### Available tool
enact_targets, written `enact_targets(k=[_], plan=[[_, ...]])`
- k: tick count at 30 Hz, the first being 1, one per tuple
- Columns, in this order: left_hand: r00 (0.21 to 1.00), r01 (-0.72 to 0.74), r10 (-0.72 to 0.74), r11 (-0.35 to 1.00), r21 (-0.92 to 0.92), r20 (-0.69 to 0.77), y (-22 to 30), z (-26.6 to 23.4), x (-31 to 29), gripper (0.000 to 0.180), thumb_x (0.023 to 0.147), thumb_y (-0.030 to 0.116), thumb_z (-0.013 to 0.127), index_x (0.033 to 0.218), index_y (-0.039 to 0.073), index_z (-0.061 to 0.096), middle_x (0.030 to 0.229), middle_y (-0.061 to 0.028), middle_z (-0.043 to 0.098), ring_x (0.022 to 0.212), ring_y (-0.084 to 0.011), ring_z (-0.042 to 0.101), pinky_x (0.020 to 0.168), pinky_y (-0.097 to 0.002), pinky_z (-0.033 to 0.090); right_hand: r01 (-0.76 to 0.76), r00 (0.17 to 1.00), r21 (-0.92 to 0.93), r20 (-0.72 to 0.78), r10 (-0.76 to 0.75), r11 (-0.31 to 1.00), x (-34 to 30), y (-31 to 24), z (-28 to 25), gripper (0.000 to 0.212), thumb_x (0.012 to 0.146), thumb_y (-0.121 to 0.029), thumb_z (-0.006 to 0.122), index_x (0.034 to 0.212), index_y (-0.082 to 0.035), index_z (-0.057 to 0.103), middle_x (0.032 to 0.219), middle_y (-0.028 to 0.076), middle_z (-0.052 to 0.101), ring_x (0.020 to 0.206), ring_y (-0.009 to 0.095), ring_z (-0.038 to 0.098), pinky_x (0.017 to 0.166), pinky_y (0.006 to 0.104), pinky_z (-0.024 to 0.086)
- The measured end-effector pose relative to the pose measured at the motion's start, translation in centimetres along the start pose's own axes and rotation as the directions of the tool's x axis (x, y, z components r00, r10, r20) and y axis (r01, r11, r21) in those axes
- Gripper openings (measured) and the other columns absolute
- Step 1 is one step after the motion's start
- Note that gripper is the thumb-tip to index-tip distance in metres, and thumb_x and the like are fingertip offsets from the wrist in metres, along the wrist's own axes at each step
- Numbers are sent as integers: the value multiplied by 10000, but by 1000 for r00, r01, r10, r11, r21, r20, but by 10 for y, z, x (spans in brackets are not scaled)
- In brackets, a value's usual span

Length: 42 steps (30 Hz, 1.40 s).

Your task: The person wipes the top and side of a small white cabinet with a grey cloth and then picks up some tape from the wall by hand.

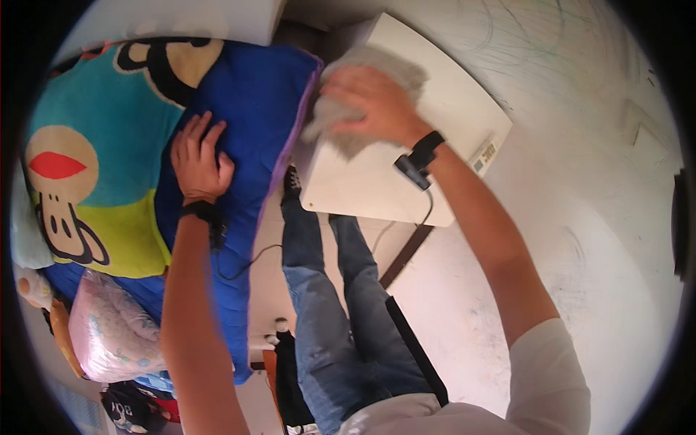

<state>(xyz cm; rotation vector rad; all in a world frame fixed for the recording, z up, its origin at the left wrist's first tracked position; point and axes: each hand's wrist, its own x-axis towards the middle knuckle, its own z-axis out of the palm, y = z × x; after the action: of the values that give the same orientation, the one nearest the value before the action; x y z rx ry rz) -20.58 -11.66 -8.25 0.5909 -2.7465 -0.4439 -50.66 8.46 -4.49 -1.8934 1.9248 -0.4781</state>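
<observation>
My right hand presses a grey cloth onto the white top of a small cabinet or table; hand and cloth are a little blurred. The cloth bunches out past the fingers on both sides. On the left, my left hand rests palm down, fingers spread, on a dark blue quilt with a purple edge. Beside its fingers lies a teal and lime cushion or blanket with cartoon faces. Each wrist wears a black band with a small device and cable.
A pale wall with scribbles stands at the right, close to the white top. A clear-wrapped pink bundle lies at the lower left, near dark clothing. My legs in jeans stand between the bed and the wall.
</observation>
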Motion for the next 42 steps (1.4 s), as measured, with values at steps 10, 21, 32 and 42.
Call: enact_targets(k=[10, 21, 32, 42], plan=[[999, -32, 32, 999, 25, 20, -1, -4, 3, 466, 831, 198, 474, 1277, 125, 589, 1389, -85, 540, 1308, -312, 478, 1112, -488, 327, -703, 613, 128, -391, 687, 700, -44, -80, 53, 639, 918, -285, 604, 1481, -54, 410, 1569, 200, 322, 1433, 406, 304, 1167, 497, 235], [999, -51, 52, 997, 59, -15, -1, -6, 9, 454, 846, 232, 459, 1269, 146, 601, 1380, -70, 550, 1294, -301, 499, 1102, -488, 342, -574, 802, -16, -214, 558, 819, -62, -48, 22, 672, 853, -465, 681, 1413, -139, 501, 1504, 186, 415, 1396, 377, 375, 1147, 499, 277], [992, -118, 120, 990, 71, -23, 2, -4, 7, 435, 903, 227, 414, 1287, 109, 580, 1395, -84, 531, 1304, -313, 484, 1104, -493, 335, -751, 497, 84, -581, 645, 655, -141, 33, 7, 660, 886, -353, 662, 1435, -53, 451, 1475, 248, 437, 1377, 412, 387, 1132, 481, 299], [992, -123, 126, 987, 101, -27, 2, -5, 9, 417, 974, 273, 355, 1281, 99, 576, 1374, -89, 547, 1284, -318, 504, 1091, -492, 353, -888, 130, 355, -417, 899, 293, -217, -90, 60, 725, 940, -277, 588, 1541, -33, 265, 1614, 224, 186, 1480, 406, 187, 1199, 493, 151]])
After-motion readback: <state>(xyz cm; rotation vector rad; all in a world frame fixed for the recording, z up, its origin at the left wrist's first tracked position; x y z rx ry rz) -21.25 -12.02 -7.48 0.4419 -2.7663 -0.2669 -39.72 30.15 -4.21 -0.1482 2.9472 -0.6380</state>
